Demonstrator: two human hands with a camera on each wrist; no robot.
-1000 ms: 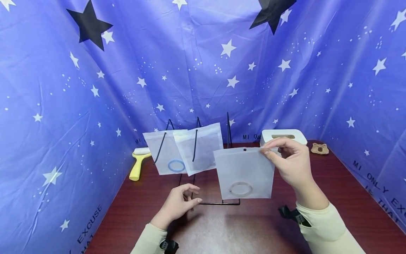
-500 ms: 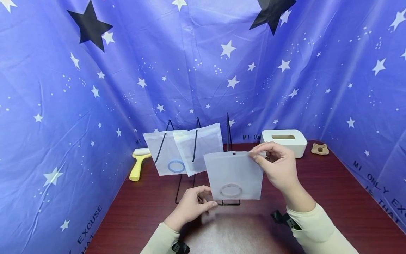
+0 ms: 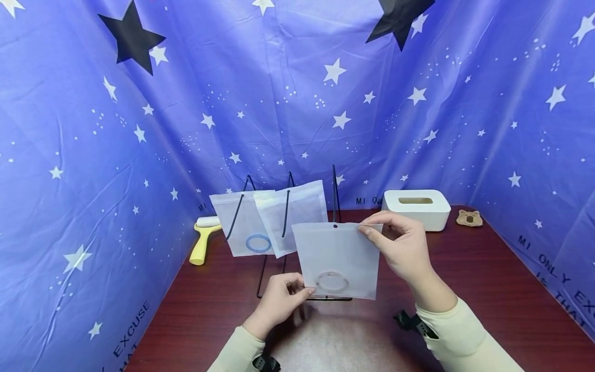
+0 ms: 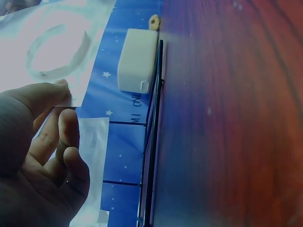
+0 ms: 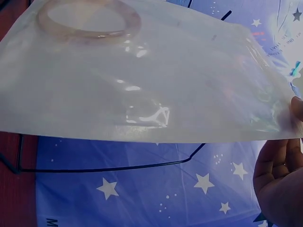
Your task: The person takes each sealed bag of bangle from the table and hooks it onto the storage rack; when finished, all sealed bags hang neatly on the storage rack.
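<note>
My right hand (image 3: 401, 243) pinches the upper right corner of a frosted zip bag (image 3: 341, 253) between thumb and fingers. Inside, near its bottom, lies a pale bangle (image 3: 332, 281), brownish in the right wrist view. At the bag's lower left corner, my left hand (image 3: 282, 299) pinches the edge, thumb in front; the left wrist view shows its other fingers curled loosely. A hole shows at the bag's top centre, just below the right prong of a black wire rack (image 3: 334, 181). On the other prongs hang a bag with a blue bangle (image 3: 257, 243) and another frosted bag (image 3: 307, 212).
A yellow-handled lint roller (image 3: 200, 248) lies to the left of the rack. Behind my right hand stand a white tissue box (image 3: 432, 219) and a small brown bear-shaped piece (image 3: 469, 218). Blue star-printed cloth (image 3: 297, 103) surrounds the dark red table (image 3: 502, 294).
My right hand has moved the bag left and slightly down, in front of the rack's right prong. My left hand has come right and taken hold of the bag's lower left corner.
</note>
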